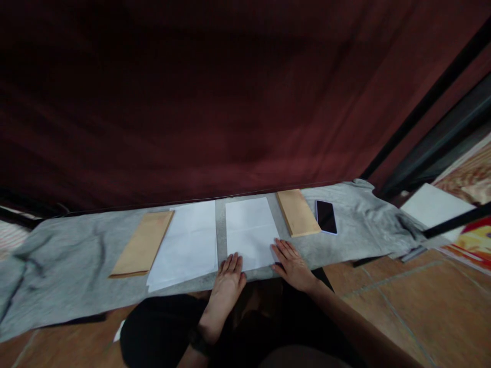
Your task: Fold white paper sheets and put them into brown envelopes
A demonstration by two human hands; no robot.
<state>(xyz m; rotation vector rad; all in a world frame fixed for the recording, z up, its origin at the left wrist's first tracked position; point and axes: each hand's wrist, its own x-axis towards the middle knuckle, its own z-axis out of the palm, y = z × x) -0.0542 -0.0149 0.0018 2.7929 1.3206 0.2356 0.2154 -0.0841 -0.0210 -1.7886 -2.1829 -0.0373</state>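
Note:
A white sheet of paper with a faint crease across it lies on the grey cloth in front of me. My left hand rests flat at its near left corner, fingers stretched forward. At the near right corner lies my right hand, fingers extended on the paper's edge and the cloth. To the left is a stack of white paper, its sheets slightly out of line. Brown envelopes lie left of that stack. Another brown envelope bundle sits right of the single sheet.
A phone with a dark screen lies right of the envelopes. Grey cloth covers the narrow bench, wrinkled at both ends. A dark red curtain hangs behind it. Black metal bars stand at the right, above a tiled floor.

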